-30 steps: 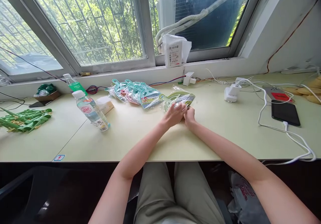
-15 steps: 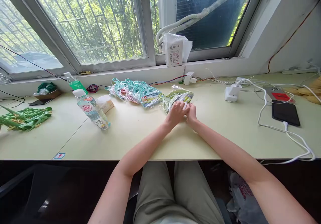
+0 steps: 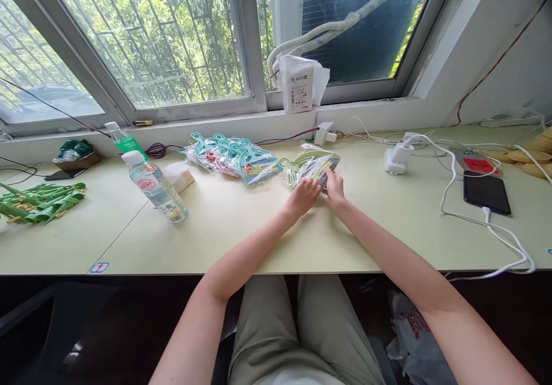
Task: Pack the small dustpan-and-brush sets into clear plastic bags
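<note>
A green plastic-wrapped set [image 3: 308, 160], which looks like a small dustpan and brush, lies tilted at the middle of the table. My left hand [image 3: 304, 196] is closed on its near edge, knuckles up. My right hand [image 3: 334, 186] grips the right end, with the thumb side on the clear wrapper. Part of the near edge is hidden by my fingers. Left of it, several teal sets in the same clear wrap [image 3: 237, 157] lie in an overlapping row.
A clear bottle [image 3: 157, 189] stands left, with a green-labelled bottle [image 3: 127, 141] and a tissue pack [image 3: 181, 179] near it. Green strips [image 3: 47, 201] lie far left. To the right are a white charger [image 3: 397, 157], cables and a black phone [image 3: 486, 193]. A white package [image 3: 299, 88] stands on the sill.
My right hand has shifted slightly right and up along the wrapped set. The set has turned a little, and more of its printed label shows.
</note>
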The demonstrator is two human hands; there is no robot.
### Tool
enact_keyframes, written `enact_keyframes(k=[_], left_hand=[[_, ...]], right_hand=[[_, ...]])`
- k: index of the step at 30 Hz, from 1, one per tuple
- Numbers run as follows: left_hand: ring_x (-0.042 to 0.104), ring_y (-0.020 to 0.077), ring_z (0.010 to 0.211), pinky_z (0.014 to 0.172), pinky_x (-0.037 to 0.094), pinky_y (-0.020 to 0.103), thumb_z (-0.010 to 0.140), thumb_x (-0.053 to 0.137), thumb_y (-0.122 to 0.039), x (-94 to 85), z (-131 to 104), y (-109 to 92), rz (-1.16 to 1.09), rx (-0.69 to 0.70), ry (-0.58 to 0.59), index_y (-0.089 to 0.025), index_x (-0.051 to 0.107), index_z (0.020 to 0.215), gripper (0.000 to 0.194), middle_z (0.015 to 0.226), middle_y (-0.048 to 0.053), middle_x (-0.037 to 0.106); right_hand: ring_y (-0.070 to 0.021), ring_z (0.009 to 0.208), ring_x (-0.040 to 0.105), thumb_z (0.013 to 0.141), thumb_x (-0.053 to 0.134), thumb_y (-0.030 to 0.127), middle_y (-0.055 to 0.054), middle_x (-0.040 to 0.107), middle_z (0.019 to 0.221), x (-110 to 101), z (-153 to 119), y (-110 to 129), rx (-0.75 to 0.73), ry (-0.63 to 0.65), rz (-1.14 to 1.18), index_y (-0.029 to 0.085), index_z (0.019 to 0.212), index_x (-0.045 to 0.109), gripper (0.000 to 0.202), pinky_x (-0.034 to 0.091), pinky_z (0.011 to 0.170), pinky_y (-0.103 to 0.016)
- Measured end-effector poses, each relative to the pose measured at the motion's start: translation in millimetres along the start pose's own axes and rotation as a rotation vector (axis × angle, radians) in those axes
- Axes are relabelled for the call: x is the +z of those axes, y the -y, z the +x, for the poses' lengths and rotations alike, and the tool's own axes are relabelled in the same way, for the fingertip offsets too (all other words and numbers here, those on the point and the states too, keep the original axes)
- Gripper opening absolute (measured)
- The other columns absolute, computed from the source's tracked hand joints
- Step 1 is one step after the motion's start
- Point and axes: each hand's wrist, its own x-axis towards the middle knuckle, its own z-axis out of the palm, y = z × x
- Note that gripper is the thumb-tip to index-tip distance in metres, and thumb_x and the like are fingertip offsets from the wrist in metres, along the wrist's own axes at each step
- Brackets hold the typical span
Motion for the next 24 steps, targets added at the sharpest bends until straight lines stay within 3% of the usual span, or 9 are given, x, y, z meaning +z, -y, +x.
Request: enact_keyframes(k=[4, 7, 12, 15, 17, 19, 21, 24], left_hand=[[0.049, 0.0349, 0.126, 0.113, 0.029, 0.054, 0.091, 0.036, -0.013, -19.3, -3, 15, 0.398, -0.038, 0.012, -0.011, 0.065, 0.116, 0.039, 0.115, 0.021, 0.063], [0.052, 0.0309, 0.123, 0.12, 0.019, 0.056, 0.093, 0.039, -0.017, -30.8, -9, 24, 0.618, 0.026, 0.017, -0.014, 0.068, 0.111, 0.034, 0.109, 0.014, 0.067], [0.051, 0.0293, 0.126, 0.124, 0.01, 0.058, 0.095, 0.04, -0.023, -31.9, -11, 34, 0.74, 0.059, 0.036, -0.018, 0.067, 0.114, 0.033, 0.12, 0.009, 0.065], [0.053, 0.0274, 0.123, 0.125, 0.01, 0.055, 0.096, 0.037, -0.021, -28.5, -12, 43, 0.776, 0.022, 0.045, -0.015, 0.066, 0.115, 0.035, 0.116, 0.011, 0.065], [0.053, 0.0274, 0.123, 0.125, 0.01, 0.055, 0.096, 0.039, -0.022, -26.3, -14, 49, 0.78, 0.013, 0.049, -0.013, 0.064, 0.119, 0.035, 0.116, 0.012, 0.065], [0.052, 0.0282, 0.124, 0.125, 0.01, 0.056, 0.095, 0.042, -0.024, -23.9, -16, 53, 0.762, 0.017, 0.051, -0.013, 0.063, 0.121, 0.035, 0.119, 0.013, 0.064], [0.05, 0.0292, 0.126, 0.124, 0.008, 0.058, 0.096, 0.041, -0.026, -21.6, -18, 55, 0.721, 0.013, 0.037, -0.013, 0.064, 0.118, 0.035, 0.12, 0.014, 0.064], [0.046, 0.03, 0.13, 0.122, 0.002, 0.061, 0.097, 0.04, -0.033, -19.2, -19, 56, 0.606, -0.027, -0.015, -0.019, 0.067, 0.115, 0.036, 0.123, 0.012, 0.063]], right_hand=[[-0.0122, 0.05, 0.059, 0.088, 0.058, 0.031, -0.004, 0.073, 0.079, -6, 1, 22, 0.18, 0.428, -0.437, 0.019, 0.081, 0.059, 0.014, 0.051, 0.054, -0.027], [-0.0145, 0.058, 0.062, 0.09, 0.055, 0.031, -0.007, 0.077, 0.09, -16, 4, 39, 0.006, 0.647, -0.857, 0.018, 0.083, 0.063, 0.017, 0.051, 0.059, -0.027], [-0.0225, 0.092, 0.065, 0.089, 0.057, 0.023, -0.005, 0.073, 0.109, -34, 0, 48, -0.541, 0.652, -1.339, 0.025, 0.101, 0.075, 0.022, 0.05, 0.077, -0.031], [-0.0282, 0.112, 0.056, 0.083, 0.06, 0.011, -0.008, 0.063, 0.128, -42, 4, 44, -0.945, 0.565, -1.53, 0.026, 0.109, 0.073, 0.033, 0.047, 0.087, -0.039], [-0.0307, 0.124, 0.048, 0.083, 0.057, 0.007, -0.009, 0.058, 0.135, -45, 12, 38, -1.162, 0.523, -1.56, 0.024, 0.102, 0.074, 0.03, 0.04, 0.098, -0.047], [-0.0307, 0.127, 0.045, 0.086, 0.055, 0.009, -0.009, 0.06, 0.133, -47, 22, 28, -1.256, 0.513, -1.531, 0.023, 0.088, 0.074, 0.023, 0.03, 0.106, -0.051], [-0.029, 0.121, 0.05, 0.089, 0.053, 0.015, -0.008, 0.064, 0.124, -47, 30, 18, -1.247, 0.542, -1.457, 0.022, 0.078, 0.071, 0.022, 0.025, 0.109, -0.051], [-0.0248, 0.106, 0.06, 0.091, 0.054, 0.022, -0.006, 0.07, 0.111, -43, 36, 5, -1.157, 0.624, -1.291, 0.023, 0.084, 0.067, 0.015, 0.028, 0.108, -0.047]])
